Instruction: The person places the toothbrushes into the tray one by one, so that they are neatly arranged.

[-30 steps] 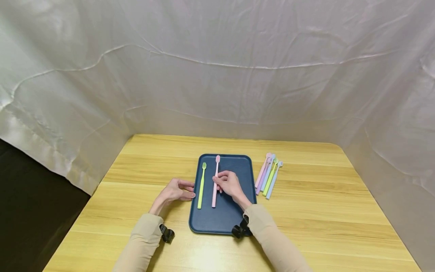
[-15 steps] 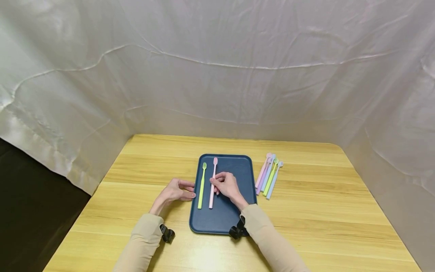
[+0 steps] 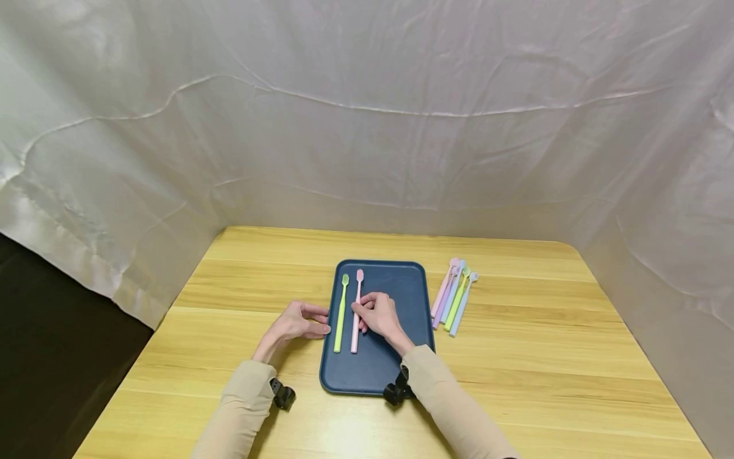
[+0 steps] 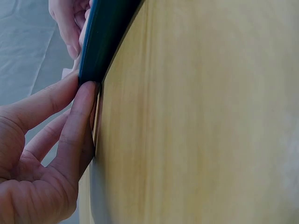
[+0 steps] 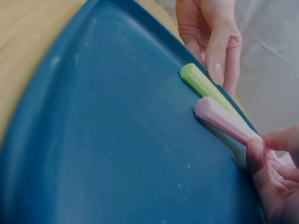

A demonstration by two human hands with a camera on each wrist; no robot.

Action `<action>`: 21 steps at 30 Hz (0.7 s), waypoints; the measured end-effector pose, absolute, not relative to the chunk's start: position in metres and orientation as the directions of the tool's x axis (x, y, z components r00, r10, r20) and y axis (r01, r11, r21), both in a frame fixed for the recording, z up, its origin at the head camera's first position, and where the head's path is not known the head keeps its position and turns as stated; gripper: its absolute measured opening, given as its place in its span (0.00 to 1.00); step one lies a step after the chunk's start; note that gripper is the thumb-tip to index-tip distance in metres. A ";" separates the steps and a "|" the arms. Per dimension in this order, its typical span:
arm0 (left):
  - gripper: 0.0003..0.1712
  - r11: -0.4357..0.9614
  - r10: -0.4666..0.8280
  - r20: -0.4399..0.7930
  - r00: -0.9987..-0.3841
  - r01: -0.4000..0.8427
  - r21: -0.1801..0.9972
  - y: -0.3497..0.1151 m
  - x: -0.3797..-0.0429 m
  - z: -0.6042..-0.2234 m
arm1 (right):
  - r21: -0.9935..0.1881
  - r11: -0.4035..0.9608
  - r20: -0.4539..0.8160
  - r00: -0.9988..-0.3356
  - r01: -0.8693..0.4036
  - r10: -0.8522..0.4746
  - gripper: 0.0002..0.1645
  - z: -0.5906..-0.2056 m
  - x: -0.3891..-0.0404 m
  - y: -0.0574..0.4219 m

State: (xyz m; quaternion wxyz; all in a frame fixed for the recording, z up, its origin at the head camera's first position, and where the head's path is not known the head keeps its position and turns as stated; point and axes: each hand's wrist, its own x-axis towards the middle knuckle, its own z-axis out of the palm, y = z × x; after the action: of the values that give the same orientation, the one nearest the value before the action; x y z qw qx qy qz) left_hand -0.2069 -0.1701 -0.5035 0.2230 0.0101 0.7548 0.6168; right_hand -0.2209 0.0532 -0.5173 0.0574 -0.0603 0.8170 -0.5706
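A blue tray [image 3: 373,376] lies on the table, with a green toothbrush [image 3: 340,322] along its left side. Just to the right of that brush, roughly parallel, is a pink toothbrush [image 3: 355,336], bristle head toward the far end. My right hand [image 3: 382,316] pinches its handle between thumb and fingers; the right wrist view shows the handle's pink end [image 5: 219,115] low over the tray floor. My left hand [image 3: 295,322] holds the tray's left rim, the thumb at its top edge and another finger against its outer side in the left wrist view.
Several more toothbrushes, pink, purple, blue and green, lie in a loose bunch [image 3: 454,299] on the wooden table [image 3: 545,357] just right of the tray. A grey curtain [image 3: 401,159] hangs behind the table's far edge.
My right hand has carried the pink toothbrush left and slightly nearer, bringing it closer alongside the green one. The left hand has stayed at the tray's rim.
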 end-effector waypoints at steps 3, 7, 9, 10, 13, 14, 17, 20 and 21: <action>0.31 0.238 0.292 -0.325 -0.899 -0.261 0.936 -0.170 -0.207 -0.504 | -0.937 0.347 -0.030 -0.986 -0.028 -0.161 0.11 -0.518 -0.220 0.052; 0.31 0.234 0.295 -0.321 -0.900 -0.258 0.937 -0.170 -0.207 -0.504 | -0.932 0.361 -0.029 -0.988 -0.027 -0.150 0.11 -0.518 -0.220 0.050; 0.31 0.232 0.296 -0.321 -0.899 -0.258 0.938 -0.170 -0.207 -0.503 | -0.927 0.374 -0.025 -0.989 -0.031 -0.146 0.11 -0.518 -0.221 0.050; 0.31 0.231 0.295 -0.322 -0.900 -0.260 0.938 -0.170 -0.207 -0.503 | -0.925 0.378 -0.025 -0.990 -0.031 -0.141 0.10 -0.518 -0.221 0.049; 0.31 0.231 0.300 -0.319 -0.899 -0.256 0.939 -0.170 -0.207 -0.504 | -0.917 0.398 -0.022 -0.991 -0.033 -0.133 0.10 -0.518 -0.221 0.048; 0.31 0.228 0.298 -0.321 -0.899 -0.260 0.938 -0.170 -0.207 -0.504 | -0.914 0.404 -0.022 -0.991 -0.033 -0.131 0.10 -0.518 -0.221 0.048; 0.31 0.229 0.296 -0.320 -0.900 -0.259 0.938 -0.170 -0.208 -0.505 | -0.908 0.419 -0.022 -0.993 -0.029 -0.117 0.09 -0.518 -0.222 0.046; 0.31 0.232 0.293 -0.321 -0.900 -0.259 0.938 -0.171 -0.207 -0.504 | -0.904 0.426 -0.022 -0.994 -0.027 -0.108 0.09 -0.517 -0.221 0.046; 0.31 0.232 0.293 -0.323 -0.900 -0.261 0.937 -0.171 -0.207 -0.503 | -0.904 0.428 -0.022 -0.994 -0.025 -0.105 0.08 -0.517 -0.221 0.045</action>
State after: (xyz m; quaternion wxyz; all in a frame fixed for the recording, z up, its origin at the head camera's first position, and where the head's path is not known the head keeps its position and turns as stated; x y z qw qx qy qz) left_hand -0.2069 -0.1711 -0.5035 0.2232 0.0106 0.7524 0.6197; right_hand -0.2214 0.0453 -0.5173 0.0376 -0.0387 0.8441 -0.5335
